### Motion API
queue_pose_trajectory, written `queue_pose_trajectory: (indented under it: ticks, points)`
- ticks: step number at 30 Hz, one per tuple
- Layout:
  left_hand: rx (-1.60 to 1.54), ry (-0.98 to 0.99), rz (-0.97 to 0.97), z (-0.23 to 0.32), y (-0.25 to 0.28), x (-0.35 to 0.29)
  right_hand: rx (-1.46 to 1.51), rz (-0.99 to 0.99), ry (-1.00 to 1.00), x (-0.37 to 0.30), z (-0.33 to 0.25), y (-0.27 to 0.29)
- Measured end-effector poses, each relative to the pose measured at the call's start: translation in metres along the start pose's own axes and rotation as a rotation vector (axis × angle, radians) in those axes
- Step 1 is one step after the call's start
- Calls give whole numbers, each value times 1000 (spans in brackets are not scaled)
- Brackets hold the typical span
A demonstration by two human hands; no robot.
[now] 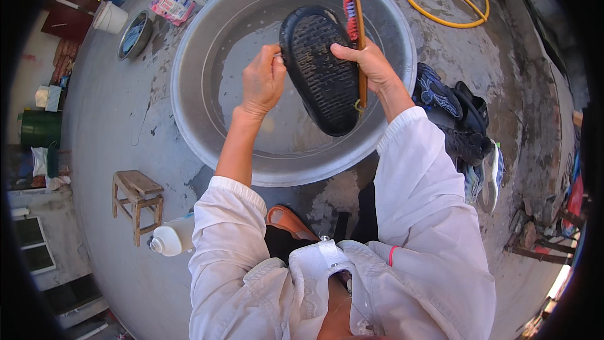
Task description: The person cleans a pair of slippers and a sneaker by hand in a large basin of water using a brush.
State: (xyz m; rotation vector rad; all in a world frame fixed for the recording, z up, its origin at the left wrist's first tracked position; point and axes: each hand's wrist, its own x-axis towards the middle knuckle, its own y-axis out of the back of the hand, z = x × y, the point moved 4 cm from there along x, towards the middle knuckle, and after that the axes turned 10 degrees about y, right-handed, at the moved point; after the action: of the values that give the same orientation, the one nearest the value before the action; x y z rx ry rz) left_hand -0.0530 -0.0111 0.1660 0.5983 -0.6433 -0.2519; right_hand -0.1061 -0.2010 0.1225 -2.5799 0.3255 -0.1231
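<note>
Pinching the left edge of a black, oval, rubbery slipper [314, 75], its textured sole facing up, the bare left hand [263, 80] is curled closed. The bare right hand [374, 68] clasps a long wooden brush with red bristles [360, 25] along the slipper's right edge. The slipper is over a wide, round, silver-grey basin [187, 97] holding shallow water [277, 129].

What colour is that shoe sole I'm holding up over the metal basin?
The sole is black; it shows in the head view.
</note>
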Motion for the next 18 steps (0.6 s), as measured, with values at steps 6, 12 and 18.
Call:
queue_pose_trajectory:
  ticks: [6,12,18]
  points:
    - [-59,62,-131,-19,9,-5,-134,0,-14,3,4,-5]
    - [-129,131,-256,-37,7,-6,-91,17,-22,3,7,1]
    - [-258,146,-286,-45,8,-3,-111,50,-10,1,-2,-2]
